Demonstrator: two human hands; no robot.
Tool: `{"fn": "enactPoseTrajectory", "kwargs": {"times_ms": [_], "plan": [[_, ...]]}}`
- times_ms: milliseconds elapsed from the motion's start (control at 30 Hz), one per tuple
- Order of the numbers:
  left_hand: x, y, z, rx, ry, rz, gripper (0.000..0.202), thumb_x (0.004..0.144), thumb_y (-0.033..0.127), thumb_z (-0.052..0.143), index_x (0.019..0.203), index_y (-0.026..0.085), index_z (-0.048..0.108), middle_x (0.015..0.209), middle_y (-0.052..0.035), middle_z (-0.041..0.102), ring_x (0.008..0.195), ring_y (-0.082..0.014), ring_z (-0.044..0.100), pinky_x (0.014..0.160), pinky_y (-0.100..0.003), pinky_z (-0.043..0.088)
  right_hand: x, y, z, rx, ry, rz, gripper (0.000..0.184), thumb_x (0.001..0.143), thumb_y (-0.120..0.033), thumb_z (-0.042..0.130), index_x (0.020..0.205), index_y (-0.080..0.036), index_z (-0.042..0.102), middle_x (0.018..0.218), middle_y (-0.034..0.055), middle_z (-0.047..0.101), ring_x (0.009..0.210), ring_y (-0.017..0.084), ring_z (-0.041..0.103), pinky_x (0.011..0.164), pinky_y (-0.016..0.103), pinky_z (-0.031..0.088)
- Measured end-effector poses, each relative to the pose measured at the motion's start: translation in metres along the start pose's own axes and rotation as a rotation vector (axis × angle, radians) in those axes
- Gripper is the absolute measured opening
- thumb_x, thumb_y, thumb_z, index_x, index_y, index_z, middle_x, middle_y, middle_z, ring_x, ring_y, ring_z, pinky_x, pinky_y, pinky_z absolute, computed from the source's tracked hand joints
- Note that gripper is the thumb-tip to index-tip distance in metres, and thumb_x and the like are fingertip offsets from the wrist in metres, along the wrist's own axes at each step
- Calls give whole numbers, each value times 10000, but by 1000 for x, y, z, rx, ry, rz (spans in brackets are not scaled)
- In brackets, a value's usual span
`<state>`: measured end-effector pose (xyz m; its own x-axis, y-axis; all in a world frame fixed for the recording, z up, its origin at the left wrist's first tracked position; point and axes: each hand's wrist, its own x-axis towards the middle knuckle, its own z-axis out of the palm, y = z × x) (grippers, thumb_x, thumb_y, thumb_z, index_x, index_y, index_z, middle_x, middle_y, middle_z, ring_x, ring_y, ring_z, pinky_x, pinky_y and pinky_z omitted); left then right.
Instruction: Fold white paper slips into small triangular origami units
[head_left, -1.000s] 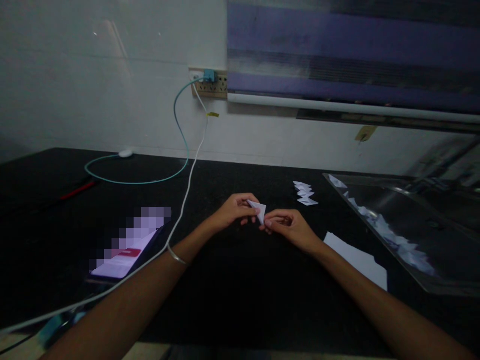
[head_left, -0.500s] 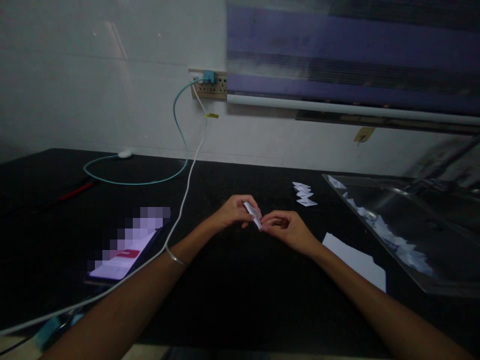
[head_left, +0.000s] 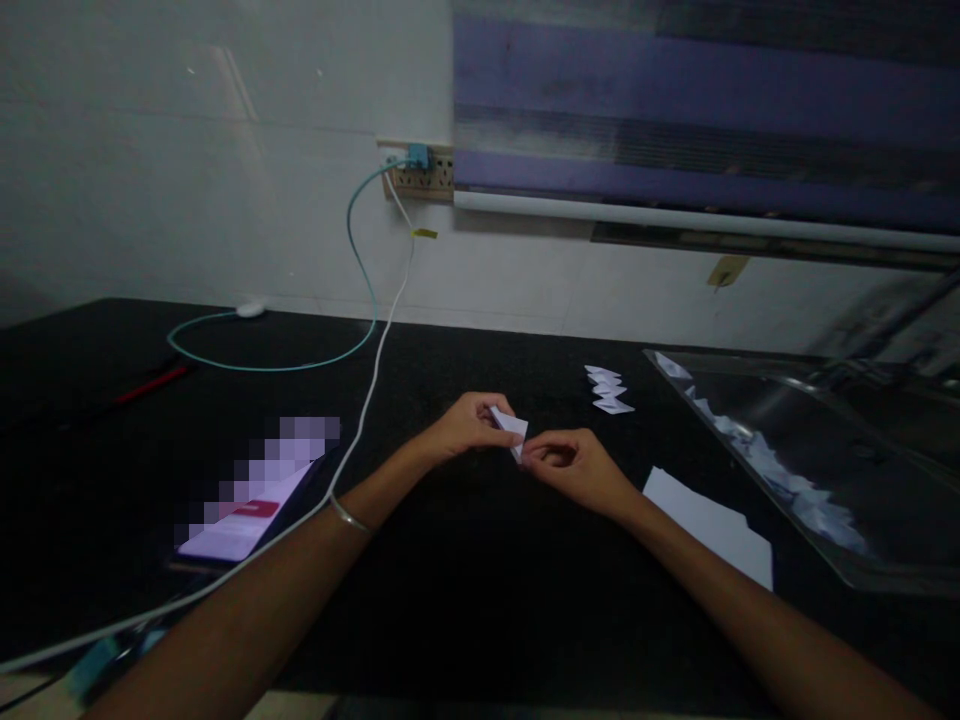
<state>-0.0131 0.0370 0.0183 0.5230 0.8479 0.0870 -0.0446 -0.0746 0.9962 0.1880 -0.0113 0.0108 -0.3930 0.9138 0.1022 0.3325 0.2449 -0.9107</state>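
Note:
A small folded piece of white paper [head_left: 512, 428] is held just above the black counter [head_left: 465, 600] between both hands. My left hand [head_left: 469, 425] pinches its upper left part with the fingers curled. My right hand [head_left: 574, 465] pinches its lower right tip with thumb and forefinger. A little row of several similar folded paper pieces [head_left: 609, 389] lies on the counter beyond my right hand.
Flat white sheets [head_left: 709, 525] lie right of my right wrist. A steel sink [head_left: 862, 500] with paper scraps is at far right. A lit phone [head_left: 251, 495] lies at left, crossed by a white cable [head_left: 360, 420]. A teal cable [head_left: 285, 362] loops to the wall socket [head_left: 420, 170].
The paper piece has been turned and refolded between my fingers; both hands stay almost in the same place, shifting slightly.

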Motion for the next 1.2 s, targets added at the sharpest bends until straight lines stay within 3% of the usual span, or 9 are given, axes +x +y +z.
{"fn": "enactPoseTrajectory", "kwargs": {"times_ms": [267, 433, 633, 1033, 1200], "plan": [[-2, 0, 2, 18, -37, -23, 354, 594, 276, 837, 795, 117, 594, 606, 29, 613, 435, -56, 492, 415, -175, 349, 0, -3, -2, 20, -34, 23, 166, 803, -292, 682, 823, -140, 748, 723, 46, 722, 605, 121, 609, 539, 214, 417], [-1, 1, 1, -40, -47, -15, 354, 570, 238, 847, 796, 114, 604, 664, -1, 654, 561, -104, 597, 508, -210, 452, 0, -2, -7, 78, -62, 2, 155, 823, -284, 674, 852, -153, 751, 811, 60, 747, 713, 151, 659, 634, 241, 470], [0, -2, -1, -52, -10, 1, 332, 554, 168, 842, 810, 110, 640, 706, -6, 675, 666, -110, 633, 651, -225, 452, 0, -2, -10, 68, -88, 3, 206, 848, -329, 656, 844, -147, 753, 788, 60, 744, 634, 126, 618, 592, 236, 453], [-1, 3, 2, -32, 15, -27, 291, 540, 129, 830, 765, 119, 646, 657, 16, 653, 626, -100, 608, 645, -221, 444, 0, 3, -9, 60, -112, 50, 199, 803, -337, 700, 863, -154, 749, 811, 70, 759, 704, 158, 681, 614, 237, 474], [0, 0, 2, -48, 16, -1, 306, 531, 136, 841, 762, 115, 641, 650, 21, 649, 615, -93, 606, 632, -210, 450, 1, 2, -7, 43, -71, 52, 129, 781, -254, 684, 824, -141, 728, 737, 50, 736, 646, 138, 657, 577, 218, 454]]}}
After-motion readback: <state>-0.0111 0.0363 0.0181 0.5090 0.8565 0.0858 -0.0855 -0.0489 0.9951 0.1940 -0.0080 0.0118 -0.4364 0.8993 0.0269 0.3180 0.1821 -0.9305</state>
